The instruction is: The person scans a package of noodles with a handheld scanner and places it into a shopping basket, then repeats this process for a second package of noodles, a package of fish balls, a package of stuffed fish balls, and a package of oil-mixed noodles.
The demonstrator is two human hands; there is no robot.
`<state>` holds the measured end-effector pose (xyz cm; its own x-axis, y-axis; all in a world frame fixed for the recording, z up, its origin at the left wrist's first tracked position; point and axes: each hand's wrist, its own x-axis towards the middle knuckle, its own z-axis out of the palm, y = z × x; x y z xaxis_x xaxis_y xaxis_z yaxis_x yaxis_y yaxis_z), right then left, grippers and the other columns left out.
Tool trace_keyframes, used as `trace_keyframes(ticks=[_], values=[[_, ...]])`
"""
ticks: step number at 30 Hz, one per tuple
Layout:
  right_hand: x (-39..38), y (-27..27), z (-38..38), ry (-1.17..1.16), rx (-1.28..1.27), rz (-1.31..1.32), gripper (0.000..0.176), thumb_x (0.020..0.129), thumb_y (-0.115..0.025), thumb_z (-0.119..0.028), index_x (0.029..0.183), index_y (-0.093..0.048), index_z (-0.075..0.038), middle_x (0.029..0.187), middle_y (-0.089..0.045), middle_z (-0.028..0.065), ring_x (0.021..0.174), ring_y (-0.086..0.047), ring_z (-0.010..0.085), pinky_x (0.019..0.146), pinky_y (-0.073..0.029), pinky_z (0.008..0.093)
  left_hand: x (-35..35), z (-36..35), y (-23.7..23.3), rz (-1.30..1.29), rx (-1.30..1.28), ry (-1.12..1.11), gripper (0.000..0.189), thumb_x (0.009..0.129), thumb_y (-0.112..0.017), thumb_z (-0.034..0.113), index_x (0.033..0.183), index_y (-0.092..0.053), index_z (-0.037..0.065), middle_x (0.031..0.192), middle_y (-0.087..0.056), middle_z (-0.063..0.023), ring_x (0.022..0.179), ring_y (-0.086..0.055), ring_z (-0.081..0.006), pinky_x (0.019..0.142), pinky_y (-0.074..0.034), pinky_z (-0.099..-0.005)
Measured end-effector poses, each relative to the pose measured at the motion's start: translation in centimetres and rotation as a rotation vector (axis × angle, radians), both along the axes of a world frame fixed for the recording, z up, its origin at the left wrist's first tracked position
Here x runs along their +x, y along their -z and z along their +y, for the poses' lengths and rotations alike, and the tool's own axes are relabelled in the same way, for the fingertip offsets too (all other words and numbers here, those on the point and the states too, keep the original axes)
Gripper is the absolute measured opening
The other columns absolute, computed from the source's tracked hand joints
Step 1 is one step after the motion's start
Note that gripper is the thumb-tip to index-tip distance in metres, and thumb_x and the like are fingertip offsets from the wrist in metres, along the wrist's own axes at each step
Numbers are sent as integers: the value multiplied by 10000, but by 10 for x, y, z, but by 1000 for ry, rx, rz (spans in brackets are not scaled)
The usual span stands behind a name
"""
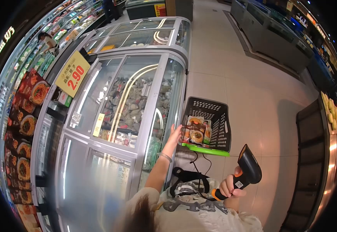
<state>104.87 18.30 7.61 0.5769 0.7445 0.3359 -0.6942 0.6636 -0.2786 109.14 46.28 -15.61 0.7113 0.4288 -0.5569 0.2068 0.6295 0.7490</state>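
Centre of frame: food packs [197, 135] already inside shopping basket [219, 133]. Lower right: our right hand [227, 187] grips barcode scanner [249, 169]. Our left hand [173, 135] beside basket; cannot tell if gripping.

my basket [217, 133] is dark grey with a bright green edge; the sign [72, 73] left is yellow with red digits.

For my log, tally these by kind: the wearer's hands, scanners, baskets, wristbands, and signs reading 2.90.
Hands: 2 (left hand, right hand)
Scanner: 1
Basket: 1
Wristband: 1
2.90 sign: 1
Total: 6
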Motion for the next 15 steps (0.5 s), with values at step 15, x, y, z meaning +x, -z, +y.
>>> trace_keyframes(ticks=[15], values=[[-47, -56, 193, -803, 244, -324, 567, 656, -556, 34, 1127, -253, -56, 627, -401, 64, 426, -425, 133, 332, -349, 214, -317, -7, -169, -420, 324, -931, 492, 889, -377, 226, 1307, -139, 119, 1232, -361, -159, 1147, -359, -219, 965, -287, -320]])
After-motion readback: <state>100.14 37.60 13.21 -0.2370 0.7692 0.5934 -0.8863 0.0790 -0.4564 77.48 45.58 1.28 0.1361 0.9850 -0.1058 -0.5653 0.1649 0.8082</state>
